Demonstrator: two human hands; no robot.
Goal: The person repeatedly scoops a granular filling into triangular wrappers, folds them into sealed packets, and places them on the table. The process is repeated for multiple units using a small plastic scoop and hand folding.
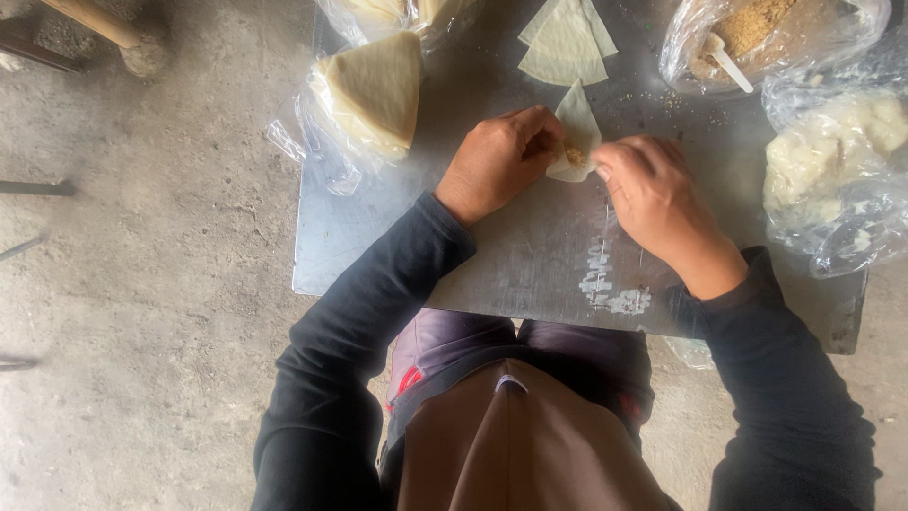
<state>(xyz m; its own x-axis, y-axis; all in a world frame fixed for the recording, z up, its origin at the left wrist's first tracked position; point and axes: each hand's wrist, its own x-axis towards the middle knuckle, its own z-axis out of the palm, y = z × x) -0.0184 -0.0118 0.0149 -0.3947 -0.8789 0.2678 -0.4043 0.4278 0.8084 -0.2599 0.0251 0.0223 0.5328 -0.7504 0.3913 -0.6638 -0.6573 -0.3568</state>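
- Head view: left hand (497, 163) and right hand (653, 194) both pinching the filled wrapper (577, 132) between them, fingers curled.
- Wrapper's long axis pointing 12 o'clock; left hand sitting nearer.

Your left hand (497, 161) is curled, knuckles up, fingertips tucked inward toward the right. Your right hand (653, 194) faces it, fingers pinched at the tips, almost touching the left. Both forearms in dark sleeves angle inward, elbows wide.
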